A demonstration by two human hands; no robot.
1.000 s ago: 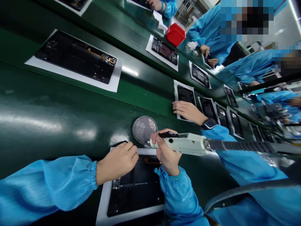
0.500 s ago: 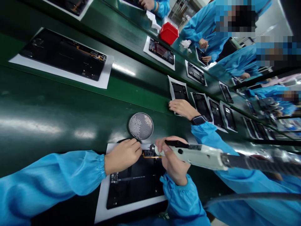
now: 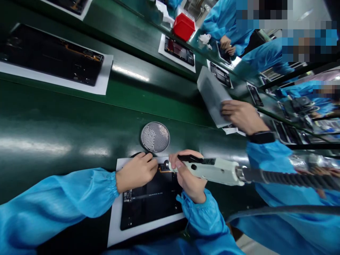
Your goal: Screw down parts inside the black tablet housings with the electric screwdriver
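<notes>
My right hand [image 3: 191,182] is wrapped round a pale electric screwdriver [image 3: 216,172], whose cable runs off to the right. The screwdriver's metal nose points left, over the top edge of an opened black tablet [image 3: 152,209]. Beneath that tablet lies a white sheet [image 3: 114,216]. My left hand [image 3: 138,171] rests at the tablet's upper left part, close to the screwdriver's nose; its fingers are curled down and what they hold, if anything, is hidden. Just beyond my hands stands a round ridged metal dish [image 3: 155,137], apparently with small screws in it.
From the right, a co-worker's hand [image 3: 240,115] holds up a tablet with a pale sheet [image 3: 212,95]. Another opened tablet [image 3: 55,55] lies on the green belt at left. Across the line are a red bin [image 3: 183,27], several tablets and people in blue smocks.
The co-worker's hand has lifted a tablet with its sheet off the line and moved right. My hands and the screwdriver stay nearly in place over the tablet; the view has shifted slightly.
</notes>
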